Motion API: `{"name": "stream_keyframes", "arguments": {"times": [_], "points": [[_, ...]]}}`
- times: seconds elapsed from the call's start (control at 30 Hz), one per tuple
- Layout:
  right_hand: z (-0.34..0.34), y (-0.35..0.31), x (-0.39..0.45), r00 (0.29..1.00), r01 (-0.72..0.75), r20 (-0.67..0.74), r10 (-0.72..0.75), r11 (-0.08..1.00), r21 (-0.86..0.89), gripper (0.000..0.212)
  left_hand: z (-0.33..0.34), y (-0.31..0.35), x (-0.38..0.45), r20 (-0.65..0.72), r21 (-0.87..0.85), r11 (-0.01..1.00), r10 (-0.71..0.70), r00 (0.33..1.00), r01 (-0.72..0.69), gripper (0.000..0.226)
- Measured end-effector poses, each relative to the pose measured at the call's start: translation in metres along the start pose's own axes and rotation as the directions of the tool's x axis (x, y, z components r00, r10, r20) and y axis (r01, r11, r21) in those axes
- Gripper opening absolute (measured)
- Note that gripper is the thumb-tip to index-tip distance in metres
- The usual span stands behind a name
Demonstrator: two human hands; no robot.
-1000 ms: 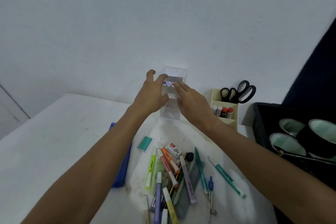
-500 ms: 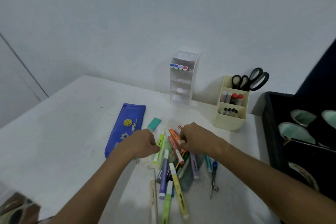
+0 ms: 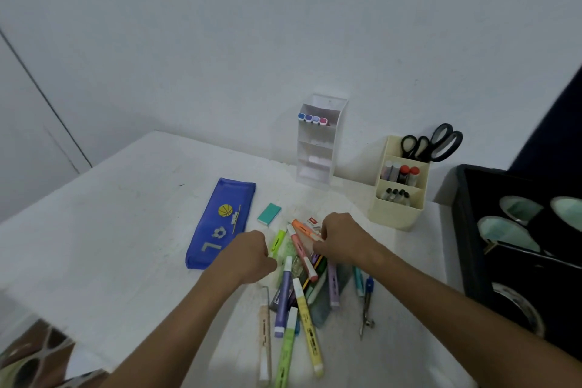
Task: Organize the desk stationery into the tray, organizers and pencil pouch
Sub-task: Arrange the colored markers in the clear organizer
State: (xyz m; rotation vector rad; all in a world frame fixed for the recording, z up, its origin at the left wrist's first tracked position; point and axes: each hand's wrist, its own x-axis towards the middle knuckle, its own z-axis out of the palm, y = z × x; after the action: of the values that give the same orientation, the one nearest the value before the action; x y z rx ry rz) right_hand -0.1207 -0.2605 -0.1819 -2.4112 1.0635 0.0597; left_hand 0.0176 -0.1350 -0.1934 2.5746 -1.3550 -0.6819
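A pile of highlighters and pens (image 3: 299, 290) lies on the white desk (image 3: 126, 230). My left hand (image 3: 250, 257) is curled at the pile's left edge, its fingers closed over the lower end of a yellow-green highlighter (image 3: 277, 241). My right hand (image 3: 345, 238) pinches the near end of an orange highlighter (image 3: 301, 228) at the top of the pile. Left of the pile, a blue pencil pouch (image 3: 220, 224) lies flat. Against the wall stand a clear tiered organizer (image 3: 318, 148) with several markers in its top shelf and a cream organizer (image 3: 396, 201).
Scissors (image 3: 431, 143) and glue sticks fill the cream organizer. A black tray (image 3: 469, 230) with tape rolls (image 3: 510, 233) sits at the right. A teal eraser (image 3: 269, 213), a compass (image 3: 367, 305) and a ruler (image 3: 264, 340) lie around the pile.
Both hands left the clear organizer's top shelf, leaving markers there, and came down to the pile. In the last half second they closed in on the highlighters.
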Motion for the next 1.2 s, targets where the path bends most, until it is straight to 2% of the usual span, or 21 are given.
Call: {"name": "stream_keyframes", "arguments": {"times": [0.07, 0.13, 0.2, 0.3, 0.4, 0.47, 0.6, 0.7, 0.83, 1.0, 1.2], "points": [[-0.009, 0.003, 0.001, 0.998, -0.01, -0.058, 0.013, 0.999, 0.053, 0.025, -0.005, -0.002, -0.001, -0.01, -0.013, 1.0, -0.001, 1.0, 0.001, 0.015], [-0.018, 0.005, 0.002, 0.989, -0.002, -0.146, 0.029, 0.984, 0.177, 0.025, -0.012, -0.006, 0.0, -0.041, -0.051, 0.999, 0.001, 0.999, -0.004, 0.021], [-0.028, 0.006, 0.002, 0.972, 0.038, -0.234, 0.035, 0.954, 0.298, 0.023, -0.027, -0.005, 0.001, -0.123, -0.089, 0.996, 0.017, 0.992, -0.028, 0.032], [-0.046, 0.0, 0.002, 0.924, 0.138, -0.382, 0.025, 0.909, 0.393, 0.021, -0.063, 0.006, 0.0, -0.294, -0.179, 0.977, 0.062, 0.954, -0.119, 0.02], [-0.064, -0.011, 0.001, 0.819, 0.238, -0.574, 0.012, 0.903, 0.358, 0.015, -0.098, 0.019, 0.002, -0.502, -0.163, 0.956, 0.132, 0.855, -0.243, 0.018], [-0.075, -0.018, 0.002, 0.747, 0.304, -0.665, -0.004, 0.891, 0.336, 0.01, -0.118, 0.026, 0.008, -0.583, -0.142, 0.938, 0.178, 0.793, -0.315, 0.021], [-0.09, -0.027, 0.009, 0.622, 0.397, -0.778, -0.094, 0.893, 0.21, 0.007, -0.147, 0.043, 0.024, -0.659, -0.055, 0.901, 0.291, 0.694, -0.43, 0.025], [-0.091, -0.029, 0.022, 0.591, 0.404, -0.79, -0.161, 0.907, 0.118, 0.01, -0.153, 0.051, 0.038, -0.671, -0.004, 0.869, 0.364, 0.646, -0.494, 0.025], [-0.085, -0.031, 0.041, 0.588, 0.393, -0.78, -0.215, 0.919, 0.043, 0.018, -0.151, 0.056, 0.055, -0.652, 0.047, 0.86, 0.412, 0.637, -0.508, 0.025], [-0.075, -0.038, 0.058, 0.664, 0.319, -0.718, -0.209, 0.948, 0.019, 0.026, -0.145, 0.06, 0.073, -0.607, 0.042, 0.862, 0.424, 0.672, -0.505, 0.024], [-0.068, -0.041, 0.076, 0.732, 0.25, -0.667, -0.142, 0.966, 0.068, 0.031, -0.139, 0.064, 0.091, -0.552, 0.037, 0.884, 0.407, 0.728, -0.466, 0.025]]}}
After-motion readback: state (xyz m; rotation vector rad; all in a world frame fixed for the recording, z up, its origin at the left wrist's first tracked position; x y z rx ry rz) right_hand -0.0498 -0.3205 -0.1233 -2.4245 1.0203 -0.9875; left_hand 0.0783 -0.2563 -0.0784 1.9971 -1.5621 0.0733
